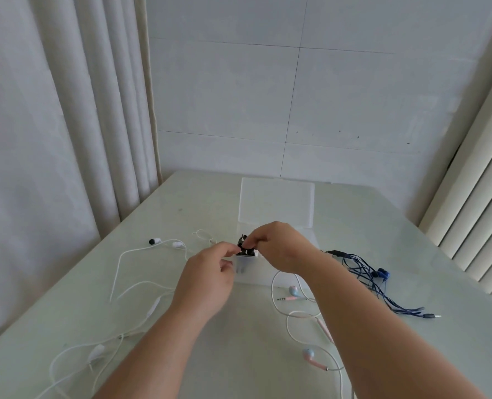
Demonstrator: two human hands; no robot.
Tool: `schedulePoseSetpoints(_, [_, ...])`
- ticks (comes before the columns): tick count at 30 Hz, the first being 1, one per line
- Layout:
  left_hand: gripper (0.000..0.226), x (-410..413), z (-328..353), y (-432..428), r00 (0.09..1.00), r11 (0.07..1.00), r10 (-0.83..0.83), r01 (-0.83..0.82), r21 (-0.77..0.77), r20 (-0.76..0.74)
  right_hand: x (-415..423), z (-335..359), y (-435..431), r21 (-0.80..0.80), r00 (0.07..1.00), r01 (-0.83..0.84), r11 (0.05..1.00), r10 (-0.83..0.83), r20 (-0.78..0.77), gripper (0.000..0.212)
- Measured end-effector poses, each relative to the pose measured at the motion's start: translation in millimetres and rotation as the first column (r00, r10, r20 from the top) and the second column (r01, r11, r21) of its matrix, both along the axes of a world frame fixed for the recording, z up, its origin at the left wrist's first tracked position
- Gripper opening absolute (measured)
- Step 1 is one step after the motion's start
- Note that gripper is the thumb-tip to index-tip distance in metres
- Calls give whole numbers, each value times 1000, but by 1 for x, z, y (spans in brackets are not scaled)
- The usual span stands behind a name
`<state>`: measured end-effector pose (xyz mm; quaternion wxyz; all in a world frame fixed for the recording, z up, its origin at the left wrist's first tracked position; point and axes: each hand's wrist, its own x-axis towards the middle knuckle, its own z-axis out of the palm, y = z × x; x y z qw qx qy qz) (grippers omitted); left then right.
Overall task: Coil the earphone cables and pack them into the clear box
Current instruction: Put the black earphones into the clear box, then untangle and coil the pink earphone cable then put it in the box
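- Watching the head feed from my station, I logged both hands meeting over the clear box (278,279) at the middle of the table (253,326)
- Left hand (207,276): thumb and forefinger pinched the left side of the black earphone bundle (245,245), other fingers curled under
- Right hand (279,246): came in from above, fingertips closed on the top of the same bundle
- Black bundle sat wound tight and small between the two hands, above the near left corner of the box; I could not tell whether it touched the rim or was partly inside
- Box stood open, its lid (276,203) raised on the far side; the hands hid most of its inside
- White earphones (154,241) lay loose and uncoiled on the table left of the box, cable trailing toward the near left edge
- Pink earphones (308,354) with pale blue buds lay uncoiled at near right, cable looping partly under the right forearm
- Dark blue earphones (380,274) lay bunched in long strands to the right of the box, plug end pointing right
- Pale curtain (52,110) hung at left, tiled wall (268,96) behind the table, ribbed white panel (483,197) at right
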<state>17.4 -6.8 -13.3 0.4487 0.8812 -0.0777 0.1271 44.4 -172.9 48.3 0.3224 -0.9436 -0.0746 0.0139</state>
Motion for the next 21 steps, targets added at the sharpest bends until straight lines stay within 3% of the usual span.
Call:
schedulePoseSetpoints(5, [40,-3,2,-1,1000,1000,-16,16,-8,26,-10,6,-6,92,995,52,994,-59,80,42])
schedulePoseSetpoints(8, [40,-11,6,-4,975,996,13,-33,86,221,-25,8,-17,135,971,106,985,-131,198,41])
schedulePoseSetpoints(11, [27,-24,12,-11,928,981,-158,109,161,338,-43,5,-30,228,949,128,965,-186,253,40])
schedulePoseSetpoints(14, [17,-37,8,-26,878,897,-410,339,283,249,-59,1,-40,275,937,153,949,-228,266,39])
schedulePoseSetpoints(16, [22,-39,3,-36,842,833,-510,433,343,175,-68,-3,-45,269,938,153,951,-226,264,40])
schedulePoseSetpoints(21, [40,-37,-9,-42,849,785,-521,435,442,89,-75,-10,-55,288,941,173,942,-244,235,38])
